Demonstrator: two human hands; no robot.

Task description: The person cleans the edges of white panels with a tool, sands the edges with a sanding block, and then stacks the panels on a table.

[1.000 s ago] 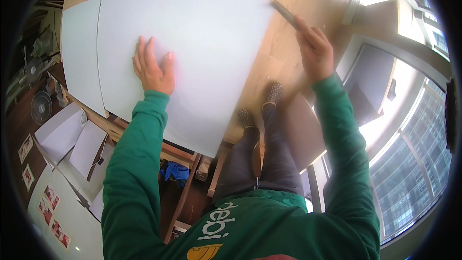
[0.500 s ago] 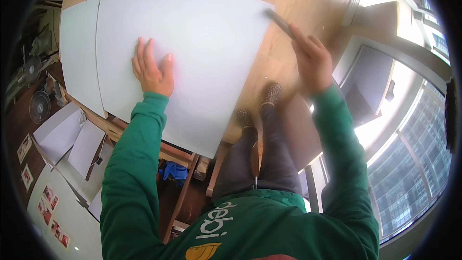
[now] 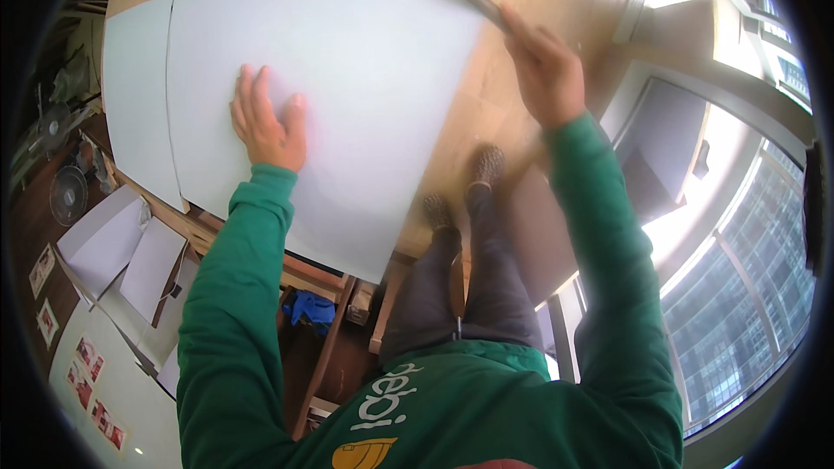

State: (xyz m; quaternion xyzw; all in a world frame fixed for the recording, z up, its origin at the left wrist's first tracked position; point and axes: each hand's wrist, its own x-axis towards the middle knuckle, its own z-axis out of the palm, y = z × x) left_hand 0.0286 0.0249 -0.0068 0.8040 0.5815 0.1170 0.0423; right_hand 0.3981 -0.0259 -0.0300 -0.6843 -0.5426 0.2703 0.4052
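My left hand (image 3: 268,126) lies flat on a large white panel (image 3: 365,165), its fingers stretched out and its thumb apart. My right hand (image 3: 549,76) is closed around one end of a narrow, flat grey bar that looks like a file (image 3: 479,5). The file points up and to the left, and its far end is at the panel's right edge near the far corner. Whether it touches the edge I cannot tell. Motion blurs the right hand and the file a little.
A second white panel (image 3: 139,104) adjoins at the left. Under the near edge are wooden shelves with a blue cloth (image 3: 311,311). Boxy grey-white pieces (image 3: 665,139) stand by the window (image 3: 738,295) at the right. A fan (image 3: 69,195) is at the far left.
My right hand has moved the file away from me and slightly left, along the panel's right edge toward the far corner. My left hand stays flat on the panel.
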